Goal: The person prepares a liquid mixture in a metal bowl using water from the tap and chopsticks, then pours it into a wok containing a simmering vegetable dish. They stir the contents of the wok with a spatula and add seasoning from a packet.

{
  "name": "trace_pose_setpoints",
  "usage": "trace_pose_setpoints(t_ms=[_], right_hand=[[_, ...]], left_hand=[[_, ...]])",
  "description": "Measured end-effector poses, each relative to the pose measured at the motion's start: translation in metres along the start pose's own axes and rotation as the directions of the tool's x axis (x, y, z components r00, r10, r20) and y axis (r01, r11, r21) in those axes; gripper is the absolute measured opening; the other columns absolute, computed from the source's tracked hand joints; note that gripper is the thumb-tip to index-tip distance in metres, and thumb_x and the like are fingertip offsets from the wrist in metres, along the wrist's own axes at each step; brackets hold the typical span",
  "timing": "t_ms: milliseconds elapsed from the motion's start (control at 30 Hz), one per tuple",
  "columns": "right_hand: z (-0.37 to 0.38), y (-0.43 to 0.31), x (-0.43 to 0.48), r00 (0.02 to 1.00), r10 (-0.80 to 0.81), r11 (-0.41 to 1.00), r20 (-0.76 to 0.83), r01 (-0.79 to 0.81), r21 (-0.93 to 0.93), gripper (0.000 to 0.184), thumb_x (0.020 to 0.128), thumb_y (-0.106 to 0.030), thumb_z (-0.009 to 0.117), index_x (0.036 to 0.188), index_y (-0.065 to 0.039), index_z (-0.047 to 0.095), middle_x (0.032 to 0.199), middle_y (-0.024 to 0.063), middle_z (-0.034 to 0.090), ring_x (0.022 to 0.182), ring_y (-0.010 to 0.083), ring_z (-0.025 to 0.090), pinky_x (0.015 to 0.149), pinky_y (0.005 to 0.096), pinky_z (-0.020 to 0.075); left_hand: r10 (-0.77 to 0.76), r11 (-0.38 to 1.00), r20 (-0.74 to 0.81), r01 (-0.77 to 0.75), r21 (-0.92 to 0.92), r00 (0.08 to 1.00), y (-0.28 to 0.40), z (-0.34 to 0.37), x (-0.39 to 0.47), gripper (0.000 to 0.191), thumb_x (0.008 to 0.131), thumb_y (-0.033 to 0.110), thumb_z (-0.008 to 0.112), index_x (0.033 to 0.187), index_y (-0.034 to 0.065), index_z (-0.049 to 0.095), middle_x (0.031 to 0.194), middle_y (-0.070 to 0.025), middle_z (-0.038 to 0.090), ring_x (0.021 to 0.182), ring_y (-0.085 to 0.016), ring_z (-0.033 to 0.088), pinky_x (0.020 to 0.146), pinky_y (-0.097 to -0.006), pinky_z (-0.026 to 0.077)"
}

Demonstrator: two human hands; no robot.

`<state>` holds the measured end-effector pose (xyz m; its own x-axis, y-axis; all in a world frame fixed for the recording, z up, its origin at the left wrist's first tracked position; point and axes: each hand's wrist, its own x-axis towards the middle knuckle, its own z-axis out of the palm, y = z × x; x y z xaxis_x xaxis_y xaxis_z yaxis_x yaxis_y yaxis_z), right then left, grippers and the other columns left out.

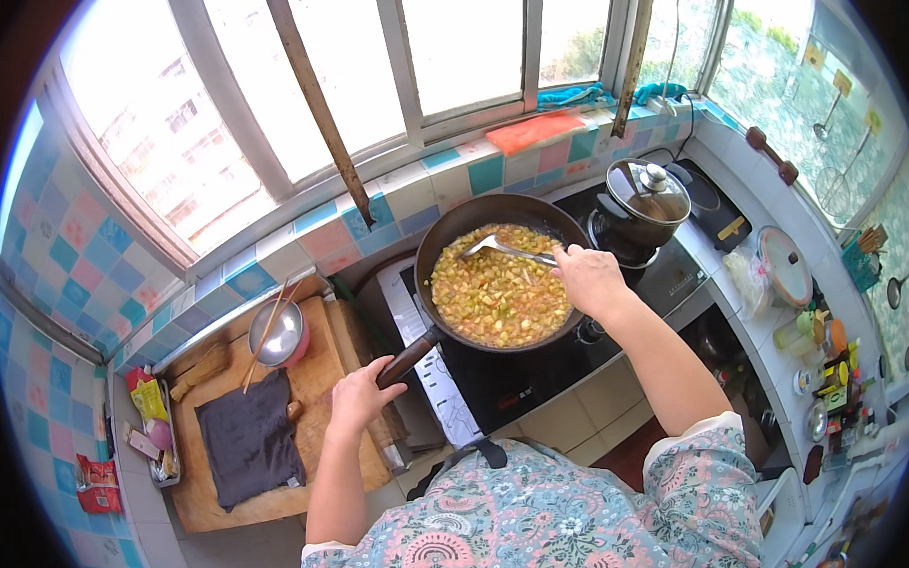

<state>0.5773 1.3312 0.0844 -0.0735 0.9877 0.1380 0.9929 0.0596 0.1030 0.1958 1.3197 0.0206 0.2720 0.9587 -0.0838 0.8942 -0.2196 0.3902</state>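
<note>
A dark wok [433,242] stands on the black glass gas stove [496,390]. It holds a chunky stew of diced vegetables [499,300] in an orange-brown sauce. My left hand [364,393] is closed around the wok's dark handle [409,361], to the lower left of the pan. Over the pan's right side, my right hand [586,277] grips a metal spatula [512,248]. Its blade rests in the upper part of the stew, and the end of its handle is hidden in my fist.
Right of the wok, a glass-lidded pot [645,208] occupies the other burner. A wooden board [350,468] at left carries a dark cloth [250,434] and a metal bowl [278,334] with chopsticks [269,326] across it. Jars and bottles [828,350] crowd the right counter.
</note>
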Motion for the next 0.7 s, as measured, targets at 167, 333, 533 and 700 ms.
trace_pose_setpoints(t_ms=[167,333,533,700], right_hand=[[-0.032,0.013,-0.019,0.996,-0.054,0.999,0.075,0.054,0.0,0.028,0.09,-0.028,0.06,0.108,-0.005,0.061,0.092,0.0092,0.065,0.09,0.0265,0.066,0.076,0.0387,0.0509],[-0.113,0.053,-0.066,0.997,0.037,0.999,0.066,-0.038,0.016,0.028,0.091,-0.03,0.059,0.109,-0.01,0.065,0.091,0.0074,0.064,0.09,0.027,0.064,0.077,0.0411,0.0488],[-0.122,0.047,-0.095,0.974,-0.05,0.997,0.221,0.06,-0.04,0.024,0.09,-0.029,0.06,0.1,-0.007,0.065,0.083,0.0083,0.063,0.084,0.0274,0.065,0.072,0.0404,0.0494],[-0.047,0.015,-0.089,1.0,-0.009,0.996,-0.015,0.011,0.086,0.022,0.089,-0.027,0.062,0.096,-0.006,0.064,0.08,0.0087,0.062,0.078,0.0273,0.065,0.067,0.0399,0.0516]], left_hand=[[-0.015,1.0,0.011,0.015,0.01,1.0,-0.001,0.0,0.001,0.052,0.075,0.041,0.075,0.122,0.0216,0.062,0.091,-0.0122,0.071,0.087,-0.031,0.068,0.078,-0.0414,0.052],[-0.008,1.0,-0.007,0.008,-0.002,1.0,-0.002,0.002,-0.001,0.052,0.075,0.04,0.075,0.121,0.0209,0.062,0.091,-0.0122,0.071,0.086,-0.031,0.068,0.078,-0.0418,0.052],[-0.001,1.0,-0.032,0.001,-0.004,0.999,-0.001,0.001,-0.004,0.051,0.075,0.039,0.075,0.121,0.0206,0.062,0.091,-0.0126,0.071,0.086,-0.032,0.068,0.078,-0.0418,0.053],[-0.004,1.0,-0.032,0.005,0.008,0.999,0.0,0.004,-0.002,0.051,0.075,0.039,0.075,0.121,0.0212,0.062,0.093,-0.0118,0.071,0.088,-0.031,0.068,0.078,-0.0414,0.053]])
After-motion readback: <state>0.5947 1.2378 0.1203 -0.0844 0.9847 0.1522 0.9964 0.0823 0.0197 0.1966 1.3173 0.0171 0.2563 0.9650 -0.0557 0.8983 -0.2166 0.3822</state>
